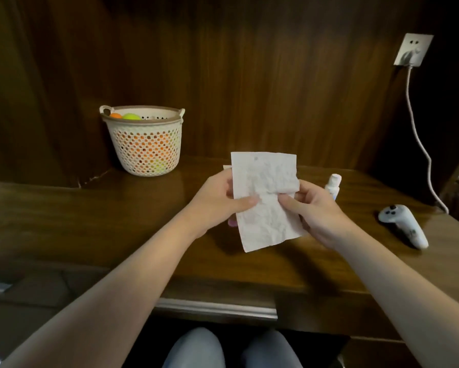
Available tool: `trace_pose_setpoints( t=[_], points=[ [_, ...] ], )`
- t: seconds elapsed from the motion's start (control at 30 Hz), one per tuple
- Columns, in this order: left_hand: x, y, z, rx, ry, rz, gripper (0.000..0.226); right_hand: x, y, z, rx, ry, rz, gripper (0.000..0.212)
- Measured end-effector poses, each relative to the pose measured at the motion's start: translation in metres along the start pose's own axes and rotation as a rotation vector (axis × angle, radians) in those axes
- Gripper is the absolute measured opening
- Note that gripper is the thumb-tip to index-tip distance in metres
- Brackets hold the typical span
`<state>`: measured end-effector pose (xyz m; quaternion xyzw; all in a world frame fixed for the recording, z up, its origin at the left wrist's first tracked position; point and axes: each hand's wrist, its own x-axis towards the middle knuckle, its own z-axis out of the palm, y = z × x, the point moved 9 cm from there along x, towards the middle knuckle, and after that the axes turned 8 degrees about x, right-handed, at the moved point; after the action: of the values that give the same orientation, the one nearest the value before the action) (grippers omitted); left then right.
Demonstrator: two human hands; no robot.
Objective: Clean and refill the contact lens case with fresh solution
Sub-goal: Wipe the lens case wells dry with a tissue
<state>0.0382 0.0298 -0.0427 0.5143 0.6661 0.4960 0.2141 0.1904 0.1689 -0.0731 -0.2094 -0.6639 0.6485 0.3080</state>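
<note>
A crumpled white paper tissue (pixel 263 192) is held upright above the wooden desk (pixel 90 224), between both hands. My left hand (pixel 217 200) grips its left edge, thumb pressed on the front. My right hand (pixel 310 208) pinches its right side, thumb on the front. A small pink thing (pixel 232 222) peeks out under my left hand's fingers behind the tissue; I cannot tell what it is. A small white solution bottle (pixel 333 185) with a blue label stands on the desk just behind my right hand. No lens case shows plainly.
A cream perforated basket (pixel 143 144) holding orange and green balls stands at the back left of the desk. A white handheld controller (pixel 403 224) lies at the right. A white cable (pixel 419 139) hangs from a wall socket (pixel 411 50). The desk's front edge runs above my knees.
</note>
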Motion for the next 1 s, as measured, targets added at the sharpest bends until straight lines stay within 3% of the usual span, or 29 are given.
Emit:
trace_pose_setpoints(
  t=[0.2,0.3,0.37,0.47,0.53,0.57,0.63,0.67,0.77,0.9,1.0],
  points=[
    [-0.030,-0.013,0.012,0.136,0.020,0.090,0.029,-0.032,0.020,-0.013,-0.050,0.088,0.024,0.021],
    [-0.032,-0.027,0.016,0.205,0.004,-0.014,0.037,-0.035,0.023,-0.016,0.023,0.072,0.062,0.013],
    [-0.033,-0.036,0.021,0.122,-0.041,-0.104,0.038,-0.038,0.030,-0.022,0.099,0.138,0.157,0.025],
    [-0.033,-0.038,0.024,-0.190,-0.037,-0.189,0.032,-0.039,0.037,-0.024,0.237,0.196,0.246,0.042],
    [-0.032,-0.032,0.027,-0.300,-0.034,-0.199,0.023,-0.034,0.032,-0.022,0.191,0.179,0.204,0.017],
    [-0.030,-0.028,0.028,-0.245,-0.024,-0.169,0.023,-0.032,0.027,-0.021,0.166,0.166,0.174,0.027],
    [-0.024,-0.019,0.029,-0.086,0.017,-0.090,0.026,-0.028,0.028,-0.022,0.200,0.123,0.197,0.068],
    [-0.022,-0.016,0.030,-0.048,0.044,-0.057,0.029,-0.028,0.030,-0.020,0.228,0.083,0.234,0.074],
    [-0.013,-0.011,0.038,-0.056,0.068,-0.015,0.034,-0.034,0.041,-0.017,0.165,-0.004,0.323,0.063],
    [-0.004,-0.020,0.046,0.041,0.102,-0.009,0.040,-0.029,0.043,-0.057,0.203,0.342,0.205,0.047],
    [-0.003,-0.035,0.047,0.486,0.180,0.001,0.039,-0.036,0.039,-0.102,-0.011,0.744,0.077,0.056]
  ],
)
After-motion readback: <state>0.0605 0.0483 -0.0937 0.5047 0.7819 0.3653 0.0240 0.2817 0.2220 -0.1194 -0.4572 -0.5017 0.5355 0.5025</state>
